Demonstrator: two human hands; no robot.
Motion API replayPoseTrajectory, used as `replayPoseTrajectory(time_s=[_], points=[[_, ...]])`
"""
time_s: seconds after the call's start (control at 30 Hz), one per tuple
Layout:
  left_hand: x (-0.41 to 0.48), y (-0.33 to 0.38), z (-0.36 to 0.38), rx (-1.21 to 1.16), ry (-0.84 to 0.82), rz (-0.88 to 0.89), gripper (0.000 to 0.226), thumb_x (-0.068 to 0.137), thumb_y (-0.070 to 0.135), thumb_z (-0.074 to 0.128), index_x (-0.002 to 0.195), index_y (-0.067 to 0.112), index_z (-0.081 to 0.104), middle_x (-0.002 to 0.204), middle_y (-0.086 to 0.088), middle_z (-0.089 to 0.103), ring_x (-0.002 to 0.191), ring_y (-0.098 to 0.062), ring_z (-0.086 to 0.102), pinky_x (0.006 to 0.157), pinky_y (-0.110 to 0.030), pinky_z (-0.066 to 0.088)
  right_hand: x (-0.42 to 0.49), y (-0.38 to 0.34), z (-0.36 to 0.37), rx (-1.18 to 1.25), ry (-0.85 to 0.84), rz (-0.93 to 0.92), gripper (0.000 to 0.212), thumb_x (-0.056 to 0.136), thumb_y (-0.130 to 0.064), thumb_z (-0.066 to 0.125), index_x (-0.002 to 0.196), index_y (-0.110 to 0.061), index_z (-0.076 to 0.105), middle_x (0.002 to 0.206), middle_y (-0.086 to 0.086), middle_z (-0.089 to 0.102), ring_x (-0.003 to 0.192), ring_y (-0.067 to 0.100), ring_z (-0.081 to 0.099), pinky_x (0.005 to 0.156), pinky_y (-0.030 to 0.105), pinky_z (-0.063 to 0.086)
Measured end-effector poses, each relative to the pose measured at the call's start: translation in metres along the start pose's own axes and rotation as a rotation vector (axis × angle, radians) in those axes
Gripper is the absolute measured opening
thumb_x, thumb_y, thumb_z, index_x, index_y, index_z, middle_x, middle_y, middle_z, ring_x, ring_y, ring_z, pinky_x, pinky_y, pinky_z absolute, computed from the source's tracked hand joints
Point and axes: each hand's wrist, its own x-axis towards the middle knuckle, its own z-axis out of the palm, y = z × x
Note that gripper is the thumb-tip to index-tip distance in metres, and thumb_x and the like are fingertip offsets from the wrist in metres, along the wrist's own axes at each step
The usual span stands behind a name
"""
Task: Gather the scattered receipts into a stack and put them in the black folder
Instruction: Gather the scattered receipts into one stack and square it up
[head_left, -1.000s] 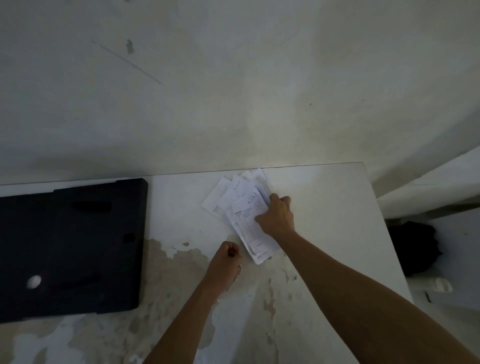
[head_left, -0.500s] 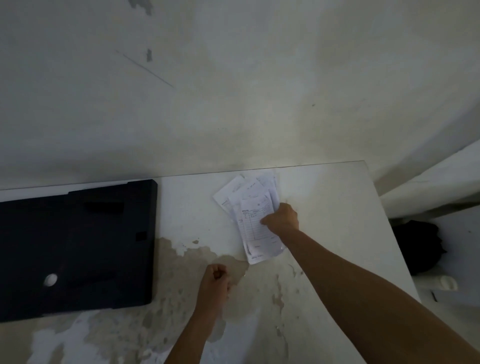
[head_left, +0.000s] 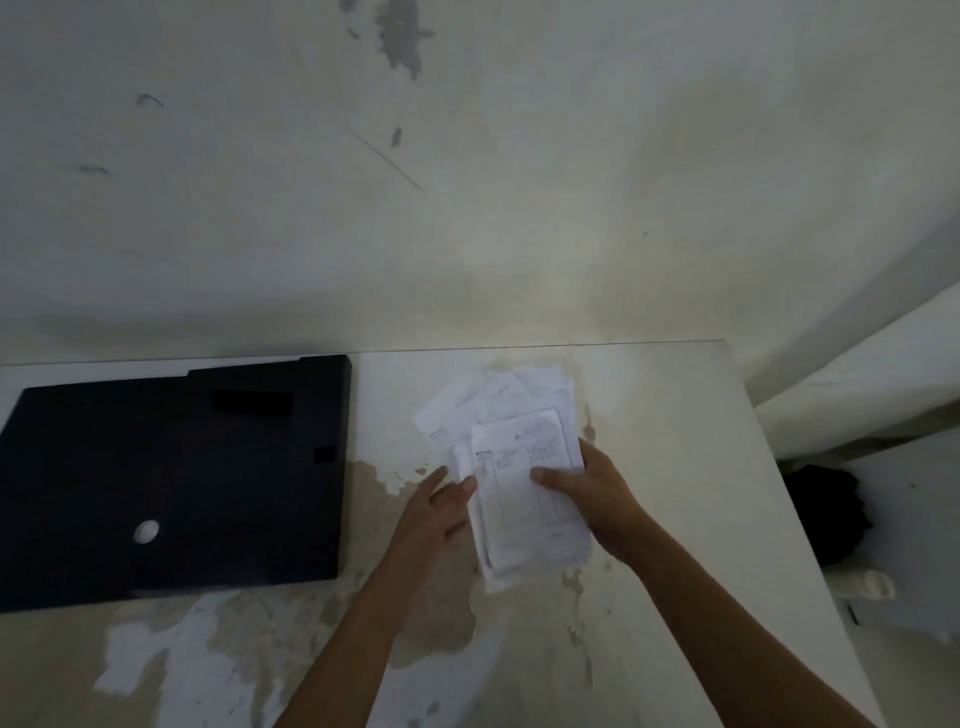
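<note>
Worn white table (head_left: 675, 395): right hand (head_left: 592, 493) pinches roughly stacked white paper receipts (head_left: 519, 447), straight-fingered left hand (head_left: 436, 509) touching their edge; not yet in the flat black folder (head_left: 171, 483) at frame left.

A dim off-white plaster wall (head_left: 467, 182) fills the upper half, with a grey flaked patch (head_left: 400, 36) at 12 o'clock. Below stands a white table with a peeling, brown-stained top (head_left: 675, 467). A dark bundle (head_left: 826, 514) lies at 4 o'clock.

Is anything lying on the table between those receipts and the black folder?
Nothing visible does. Only stained table lies between the receipts and the black folder; the left hand touches the pile's edge on that side.
</note>
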Motion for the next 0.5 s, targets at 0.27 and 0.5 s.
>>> replayPoseTrajectory(time_s=[0.27,0.5], points=[[-0.025,-0.011,0.016,0.188,0.021,0.328,0.037,0.079,0.005,0.075,0.112,0.02,0.065,0.11,0.003,0.071,0.103,-0.012,0.067,0.084,-0.022,0.057,-0.062,0.042,0.007,-0.191,0.151,-0.051,0.014,0.086,-0.013,0.07,0.1,-0.013,0.072,0.09,0.009,0.075,0.085,0.024,0.072,0.072,0.034,0.06],[-0.04,-0.052,0.006,0.367,-0.111,0.405,0.034,0.082,-0.001,0.07,0.108,0.021,0.064,0.101,0.01,0.068,0.095,-0.007,0.067,0.076,-0.013,0.051,-0.097,0.065,0.012,-0.19,0.225,-0.123,0.019,0.09,-0.009,0.067,0.109,-0.012,0.065,0.093,0.002,0.068,0.078,-0.008,0.066,0.065,0.011,0.051]])
